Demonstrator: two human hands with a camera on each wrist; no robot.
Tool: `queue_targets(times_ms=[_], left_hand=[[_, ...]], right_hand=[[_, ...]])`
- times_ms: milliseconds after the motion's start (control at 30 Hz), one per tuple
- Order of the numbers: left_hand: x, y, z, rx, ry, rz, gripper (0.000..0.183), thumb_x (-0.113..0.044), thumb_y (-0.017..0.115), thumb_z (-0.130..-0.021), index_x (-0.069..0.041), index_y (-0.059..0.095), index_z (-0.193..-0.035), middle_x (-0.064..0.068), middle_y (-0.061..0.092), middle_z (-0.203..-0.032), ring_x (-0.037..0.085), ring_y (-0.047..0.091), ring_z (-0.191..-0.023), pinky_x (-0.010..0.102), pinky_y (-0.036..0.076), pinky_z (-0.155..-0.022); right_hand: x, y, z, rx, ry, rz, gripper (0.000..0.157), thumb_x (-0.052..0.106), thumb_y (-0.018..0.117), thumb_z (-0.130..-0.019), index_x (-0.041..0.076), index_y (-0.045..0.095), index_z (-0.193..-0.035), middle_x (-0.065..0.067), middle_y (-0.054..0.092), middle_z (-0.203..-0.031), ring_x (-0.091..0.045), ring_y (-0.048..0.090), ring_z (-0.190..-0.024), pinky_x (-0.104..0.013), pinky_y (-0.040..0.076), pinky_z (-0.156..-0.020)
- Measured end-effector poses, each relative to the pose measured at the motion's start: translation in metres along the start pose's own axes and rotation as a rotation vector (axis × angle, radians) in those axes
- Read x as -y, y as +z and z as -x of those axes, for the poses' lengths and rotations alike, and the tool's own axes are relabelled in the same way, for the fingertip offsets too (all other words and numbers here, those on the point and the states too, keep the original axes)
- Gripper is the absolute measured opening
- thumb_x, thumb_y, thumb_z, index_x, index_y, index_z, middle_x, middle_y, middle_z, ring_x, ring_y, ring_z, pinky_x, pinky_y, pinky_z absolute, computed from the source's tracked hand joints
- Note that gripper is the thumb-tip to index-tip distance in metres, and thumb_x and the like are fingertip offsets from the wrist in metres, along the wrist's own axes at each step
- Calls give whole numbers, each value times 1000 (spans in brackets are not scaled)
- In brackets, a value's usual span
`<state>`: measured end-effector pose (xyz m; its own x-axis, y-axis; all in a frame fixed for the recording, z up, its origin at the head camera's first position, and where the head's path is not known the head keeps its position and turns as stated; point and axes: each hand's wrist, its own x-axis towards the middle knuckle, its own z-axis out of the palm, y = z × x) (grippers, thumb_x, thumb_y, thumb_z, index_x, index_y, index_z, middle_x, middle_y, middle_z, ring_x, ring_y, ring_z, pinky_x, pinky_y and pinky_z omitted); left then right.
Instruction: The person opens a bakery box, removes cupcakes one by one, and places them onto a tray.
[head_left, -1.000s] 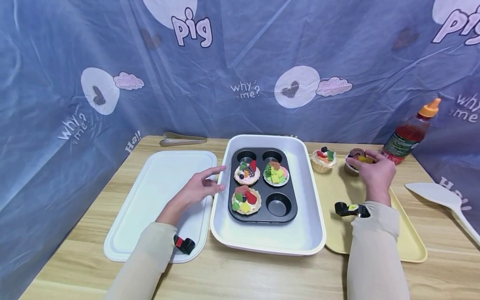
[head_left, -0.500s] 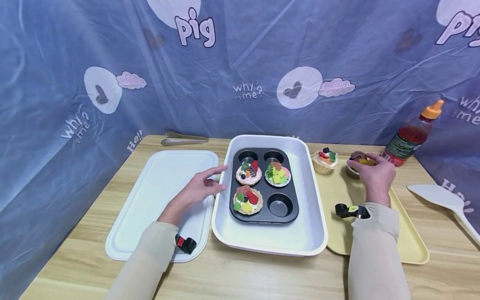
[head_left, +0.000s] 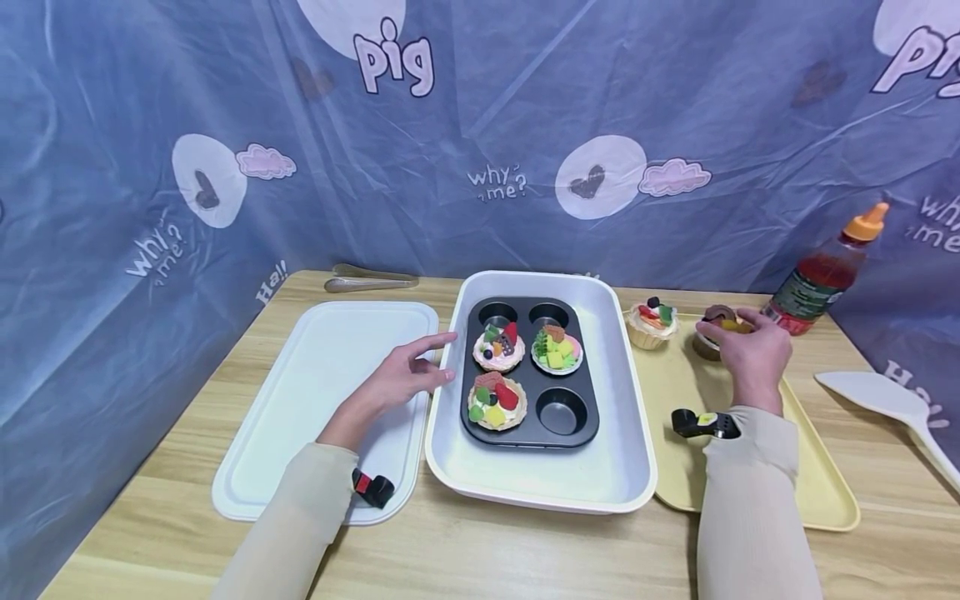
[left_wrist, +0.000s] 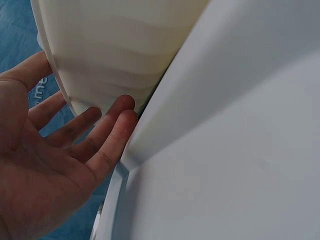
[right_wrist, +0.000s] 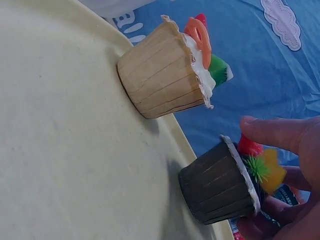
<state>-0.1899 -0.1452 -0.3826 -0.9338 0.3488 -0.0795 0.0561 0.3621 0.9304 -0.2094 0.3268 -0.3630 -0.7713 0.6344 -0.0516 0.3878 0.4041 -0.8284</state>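
Note:
My right hand (head_left: 756, 354) reaches round the top of a dark brown cupcake (right_wrist: 217, 182), which stands on a yellow tray (head_left: 675, 458). In the right wrist view the thumb lies by the red topping and other fingers meet the cup's rim on the far side. A pale cupcake (right_wrist: 160, 70) with fruit toppings stands beside it. My left hand (head_left: 401, 377) holds nothing; its loosely spread fingers touch the side of a white tub (head_left: 540, 497), as the left wrist view shows. Inside the tub is a black muffin pan (head_left: 525, 437) with three fruit-topped tarts in its cups.
A flat white tray (head_left: 322, 350) lies under my left forearm, with metal tongs (head_left: 371, 281) behind it. A red sauce bottle (head_left: 821, 275) stands at the back right, close to my right hand. A white spatula (head_left: 877, 392) lies at the right edge.
The view has shifted slightly. My right hand stays at the dark cupcake and my left at the tub's side; both hands look nearly still.

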Motion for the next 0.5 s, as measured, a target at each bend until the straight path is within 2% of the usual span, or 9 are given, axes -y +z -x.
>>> queue_targets(times_ms=[267,500], left_hand=[[0,-1,1,3,-4,-1,61,-13,72,-93,-15,49,-151,15,55,-142,11,64,-84,29,51,-77],[1,-1,0,8,-4,-11,61,-17,71,-94,-16,48,-151,16,59,-136,12,64,-84,29,51,-77]], right_hand=[[2,-5,1,-16,1,-21,80,37,79,-84,13,46,-152,-11,45,-156,-29,43,-144,-39,36,-118],[15,-12,4,-37,8,-59,79,39,79,-84,15,48,-151,-7,44,-157,-22,40,-147,-34,35,-118]])
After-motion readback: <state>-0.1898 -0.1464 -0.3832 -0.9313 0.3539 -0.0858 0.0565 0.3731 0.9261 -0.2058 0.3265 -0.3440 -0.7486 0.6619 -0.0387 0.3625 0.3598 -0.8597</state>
